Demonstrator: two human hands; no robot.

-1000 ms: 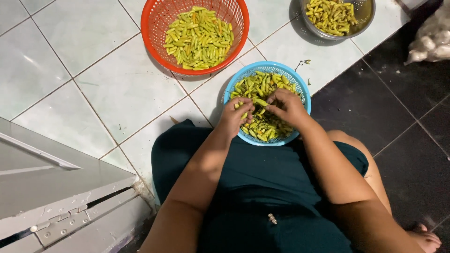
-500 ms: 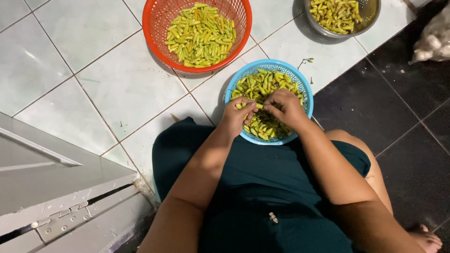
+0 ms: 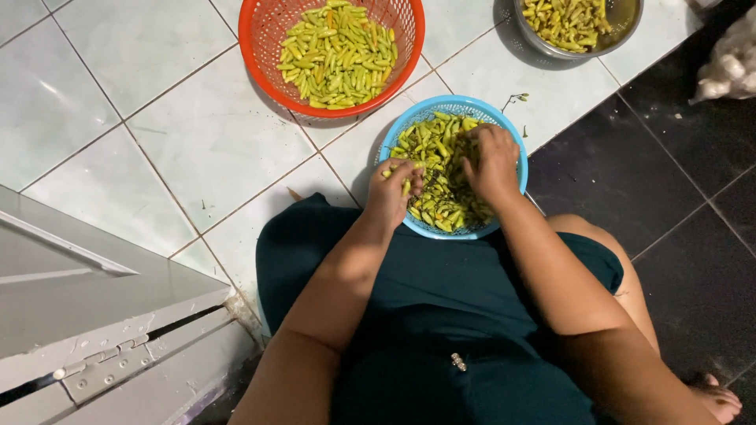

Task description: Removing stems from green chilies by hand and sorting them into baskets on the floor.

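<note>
Hands: your left hand (image 3: 391,191) pinches a green chili (image 3: 406,187) over the blue basket (image 3: 394,134); your right hand (image 3: 492,161) digs half-curled among chilies, above the tiled floor (image 3: 157,134).

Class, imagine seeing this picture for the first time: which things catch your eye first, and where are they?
The orange basket of green chillies at the top centre stands out first on the pale tiled floor. Just below it, the left hand and right hand dig into the blue basket of chillies. A metal bowl sits top right.

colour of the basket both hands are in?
Light blue basket, a perforated plastic one holding green chillies; head view shows it.
</note>
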